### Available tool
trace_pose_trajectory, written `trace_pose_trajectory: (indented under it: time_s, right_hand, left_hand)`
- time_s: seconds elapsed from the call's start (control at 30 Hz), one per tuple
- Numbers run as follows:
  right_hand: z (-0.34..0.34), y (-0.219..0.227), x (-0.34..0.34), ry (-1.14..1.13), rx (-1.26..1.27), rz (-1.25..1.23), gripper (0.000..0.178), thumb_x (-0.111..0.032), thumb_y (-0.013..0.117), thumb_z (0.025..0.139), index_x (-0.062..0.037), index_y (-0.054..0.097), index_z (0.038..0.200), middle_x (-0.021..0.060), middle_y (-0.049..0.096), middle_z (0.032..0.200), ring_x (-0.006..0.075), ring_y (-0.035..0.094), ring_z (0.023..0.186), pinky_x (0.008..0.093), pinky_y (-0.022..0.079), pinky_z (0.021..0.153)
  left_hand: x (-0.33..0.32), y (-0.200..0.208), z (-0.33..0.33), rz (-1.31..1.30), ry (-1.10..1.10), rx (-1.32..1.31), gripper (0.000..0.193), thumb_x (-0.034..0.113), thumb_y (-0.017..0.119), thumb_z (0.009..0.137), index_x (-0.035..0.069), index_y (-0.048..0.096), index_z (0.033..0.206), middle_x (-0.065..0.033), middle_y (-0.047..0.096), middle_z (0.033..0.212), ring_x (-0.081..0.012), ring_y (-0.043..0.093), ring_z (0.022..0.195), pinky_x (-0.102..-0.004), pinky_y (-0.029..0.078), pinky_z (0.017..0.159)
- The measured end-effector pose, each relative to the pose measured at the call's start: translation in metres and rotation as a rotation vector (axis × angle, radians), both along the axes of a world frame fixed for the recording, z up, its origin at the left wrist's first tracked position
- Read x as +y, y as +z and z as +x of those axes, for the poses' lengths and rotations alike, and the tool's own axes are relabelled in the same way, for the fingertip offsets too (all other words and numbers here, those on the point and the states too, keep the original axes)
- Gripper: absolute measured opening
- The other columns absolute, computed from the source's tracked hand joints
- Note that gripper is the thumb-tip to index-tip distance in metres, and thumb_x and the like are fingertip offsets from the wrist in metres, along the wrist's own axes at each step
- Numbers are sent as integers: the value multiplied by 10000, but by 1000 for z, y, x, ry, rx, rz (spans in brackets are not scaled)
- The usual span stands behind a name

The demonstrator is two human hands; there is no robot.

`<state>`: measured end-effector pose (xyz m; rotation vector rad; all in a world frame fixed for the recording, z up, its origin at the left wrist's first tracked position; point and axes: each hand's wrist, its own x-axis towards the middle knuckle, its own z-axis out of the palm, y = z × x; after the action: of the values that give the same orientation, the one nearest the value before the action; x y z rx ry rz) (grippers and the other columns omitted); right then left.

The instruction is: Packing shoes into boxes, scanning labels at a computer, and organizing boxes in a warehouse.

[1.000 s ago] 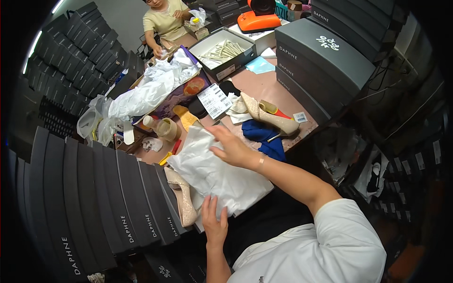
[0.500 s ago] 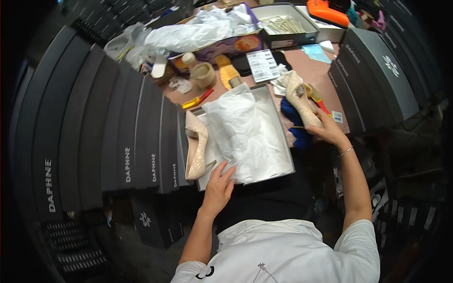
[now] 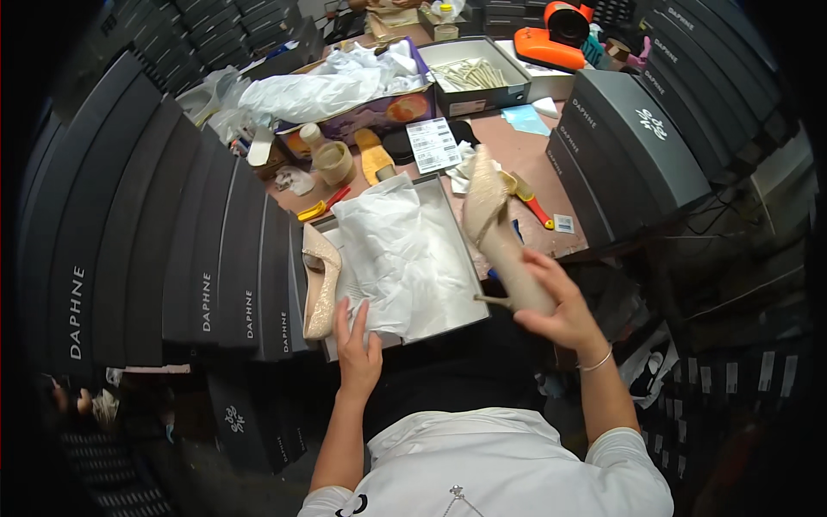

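Observation:
My right hand (image 3: pixel 564 302) grips a glittery beige high-heeled shoe (image 3: pixel 495 215) by its heel end, right of the open shoebox (image 3: pixel 472 284). The toe points away from me and the thin heel sticks out to the left. A matching high-heeled shoe (image 3: pixel 321 293) lies along the box's left side. Beside it, my left hand (image 3: pixel 357 358) rests over the near edge, fingers apart, fingertips at the white tissue paper (image 3: pixel 392 250) and close to that shoe. Whether they touch the shoe I cannot tell. Crumpled tissue covers much of the box's inside.
Dark shoeboxes (image 3: pixel 181 241) stand in a row at the left; more boxes (image 3: pixel 637 155) are stacked at the right. Behind lie a red-handled brush (image 3: pixel 536 207), a yellow-red cutter (image 3: pixel 323 205), a label sheet (image 3: pixel 433 145), a tissue-filled carton (image 3: pixel 362 112) and an orange tool (image 3: pixel 547 50).
My right hand has brought its shoe nearer to me and closer to the box's right edge. The view has shifted, so the whole scene sits further left. My left hand stays by the other shoe.

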<state>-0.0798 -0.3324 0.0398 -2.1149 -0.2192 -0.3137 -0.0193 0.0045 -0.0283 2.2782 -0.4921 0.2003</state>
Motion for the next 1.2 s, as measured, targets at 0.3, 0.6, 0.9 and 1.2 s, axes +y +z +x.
trace_pose_trajectory:
  time_s: [0.3, 0.6, 0.9, 1.2]
  right_hand:
    - [-16, -25, 127, 270, -209, 118, 969, -193, 878, 643, -92, 330, 1437, 268, 309, 1453, 420, 492, 1223, 418, 492, 964]
    - [-17, -20, 130, 94, -17, -10, 709, -228, 874, 648, -74, 583, 1275, 278, 278, 1482, 418, 419, 1310, 424, 429, 1021]
    - [-18, -4, 27, 52, 347, 797, 790, -284, 846, 621, 84, 559, 1258, 214, 500, 1358, 246, 530, 1217, 342, 408, 1019]
    - [-34, -1, 32, 93, 394, 813, 797, -321, 844, 608, 109, 566, 1219, 131, 598, 1182, 183, 595, 1041, 291, 447, 916]
  left_hand:
    - [-59, 54, -19, -1338, -126, 665, 580, 303, 428, 948, 133, 222, 1463, -180, 468, 1327, -352, 574, 1129, -481, 487, 960]
    - [-69, 41, -27, -1219, 46, 570, 750, 187, 461, 976, 125, -39, 1532, -150, 318, 1474, -255, 378, 1325, -387, 292, 1110]
    - [19, 33, -13, 156, -30, 84, 524, 66, 698, 739, 53, 582, 1250, -188, 414, 1391, -384, 342, 1338, -458, 319, 1091]
    - [13, -17, 7, -102, 103, -96, 396, 47, 685, 750, 39, 622, 1141, -170, 502, 1256, -368, 456, 1215, -448, 376, 1034]
